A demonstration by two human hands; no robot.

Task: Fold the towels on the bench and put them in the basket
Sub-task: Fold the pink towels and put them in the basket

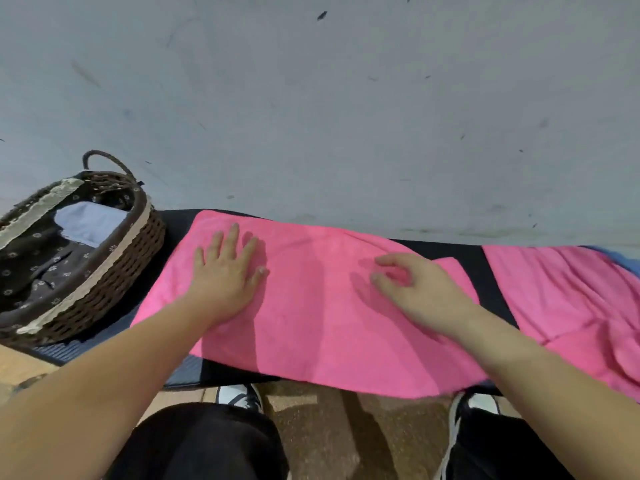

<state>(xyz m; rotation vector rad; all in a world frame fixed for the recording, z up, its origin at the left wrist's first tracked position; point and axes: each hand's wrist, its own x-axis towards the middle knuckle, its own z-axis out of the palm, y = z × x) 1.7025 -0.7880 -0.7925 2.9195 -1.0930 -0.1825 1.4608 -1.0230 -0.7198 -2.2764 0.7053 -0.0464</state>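
Observation:
A pink towel (311,306) lies spread flat across the dark bench (474,265). My left hand (225,275) lies flat on its left part with the fingers straight. My right hand (412,289) hovers over or rests on the towel's right part, fingers loosely curled, holding nothing that I can see. A second pink towel (568,299) lies crumpled at the right end of the bench. The brown wicker basket (131,251) stands at the bench's left end, with a light blue folded cloth (86,223) inside its dark flowered lining.
A grey wall (346,116) rises directly behind the bench. A bit of blue cloth (623,258) shows at the far right edge. Below the bench are my dark trousers, my shoes and a brown tiled floor (329,427).

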